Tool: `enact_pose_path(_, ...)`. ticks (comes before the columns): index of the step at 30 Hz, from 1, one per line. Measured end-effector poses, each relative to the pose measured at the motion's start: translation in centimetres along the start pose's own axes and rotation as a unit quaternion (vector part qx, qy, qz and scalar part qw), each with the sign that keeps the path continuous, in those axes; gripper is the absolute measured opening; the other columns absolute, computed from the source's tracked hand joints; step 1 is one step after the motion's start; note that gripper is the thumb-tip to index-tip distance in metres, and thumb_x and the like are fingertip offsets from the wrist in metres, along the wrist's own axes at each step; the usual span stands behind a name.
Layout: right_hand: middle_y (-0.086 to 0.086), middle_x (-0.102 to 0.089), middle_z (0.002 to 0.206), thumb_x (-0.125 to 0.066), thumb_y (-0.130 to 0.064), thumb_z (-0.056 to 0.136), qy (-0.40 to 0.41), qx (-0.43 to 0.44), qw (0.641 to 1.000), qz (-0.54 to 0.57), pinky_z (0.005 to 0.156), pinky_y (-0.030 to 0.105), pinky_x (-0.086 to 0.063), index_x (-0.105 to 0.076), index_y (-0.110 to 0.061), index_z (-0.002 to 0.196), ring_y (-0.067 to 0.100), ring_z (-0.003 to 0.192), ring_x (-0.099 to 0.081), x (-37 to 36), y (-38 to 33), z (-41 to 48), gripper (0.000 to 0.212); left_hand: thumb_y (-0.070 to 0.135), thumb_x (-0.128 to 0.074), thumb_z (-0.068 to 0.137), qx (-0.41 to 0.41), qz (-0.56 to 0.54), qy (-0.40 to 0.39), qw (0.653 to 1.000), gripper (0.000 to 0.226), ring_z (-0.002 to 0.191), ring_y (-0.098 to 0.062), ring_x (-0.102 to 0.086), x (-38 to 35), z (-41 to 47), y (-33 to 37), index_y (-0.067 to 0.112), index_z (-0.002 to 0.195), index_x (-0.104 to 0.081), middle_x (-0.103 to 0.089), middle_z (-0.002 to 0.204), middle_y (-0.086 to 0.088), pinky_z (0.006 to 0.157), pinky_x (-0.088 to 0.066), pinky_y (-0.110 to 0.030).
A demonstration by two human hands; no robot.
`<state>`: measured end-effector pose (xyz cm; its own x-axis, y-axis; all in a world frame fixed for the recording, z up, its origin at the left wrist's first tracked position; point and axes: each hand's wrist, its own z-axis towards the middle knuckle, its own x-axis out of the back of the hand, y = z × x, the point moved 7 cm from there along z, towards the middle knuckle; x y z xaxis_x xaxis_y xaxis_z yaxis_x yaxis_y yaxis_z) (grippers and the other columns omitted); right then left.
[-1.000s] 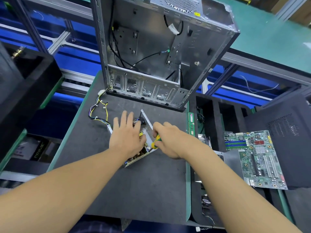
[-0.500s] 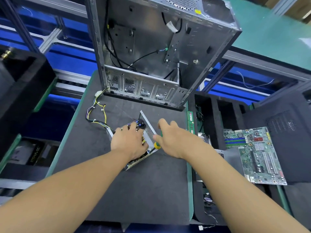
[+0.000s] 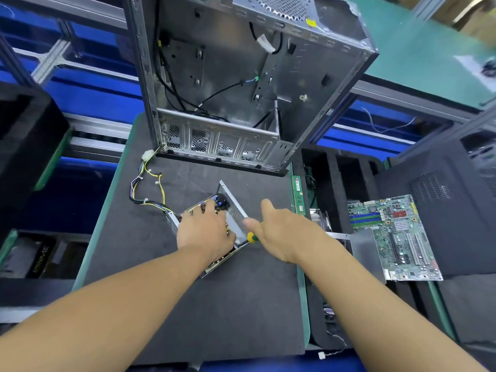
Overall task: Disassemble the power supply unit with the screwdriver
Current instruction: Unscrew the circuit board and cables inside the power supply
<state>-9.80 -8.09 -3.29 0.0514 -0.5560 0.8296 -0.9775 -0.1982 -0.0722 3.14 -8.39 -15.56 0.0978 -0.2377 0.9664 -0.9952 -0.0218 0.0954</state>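
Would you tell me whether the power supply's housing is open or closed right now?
Open: no lid covers the power supply, and the left hand holds its exposed insides.

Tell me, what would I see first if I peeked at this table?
The big open metal computer case standing at the far end of the dark mat grabs the eye first. In the middle, the left hand grips the opened power supply unit while the right hand holds a screwdriver with a yellow and green handle. A green motherboard lies off to the right.
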Motion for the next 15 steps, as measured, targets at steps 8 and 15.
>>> enact_pose_path(8, 0.000, -0.034, 0.109, -0.047, -0.024, 0.095, -0.047, 0.030, 0.997, 0.055, 0.077, 0.039, -0.037, -0.036, -0.024, 0.111, 0.018, 0.074, -0.042, -0.4, 0.1, -0.3, 0.019, 0.055, -0.034, 0.090, -0.019, 0.019, -0.006, 1.000, 0.049, 0.116, -0.031, -0.052, -0.1, -0.2, 0.1, 0.025, 0.124, -0.054, -0.041, 0.141, -0.006, 0.088, -0.039, -0.044)
enact_pose_path(15, 0.004, -0.043, 0.076, -0.032, -0.044, 0.104, 0.028, 0.011, 0.999, -0.033, 0.061, 0.040, -0.038, -0.030, -0.015, 0.097, 0.031, 0.067, -0.046, -0.3, -0.6, -0.7, 0.030, 0.058, -0.030, 0.090, -0.083, 0.037, -0.024, 0.996, 0.053, 0.121, -0.030, -0.049, -0.4, 0.0, 0.0, 0.027, 0.127, -0.052, -0.040, 0.143, -0.005, 0.090, -0.040, -0.045)
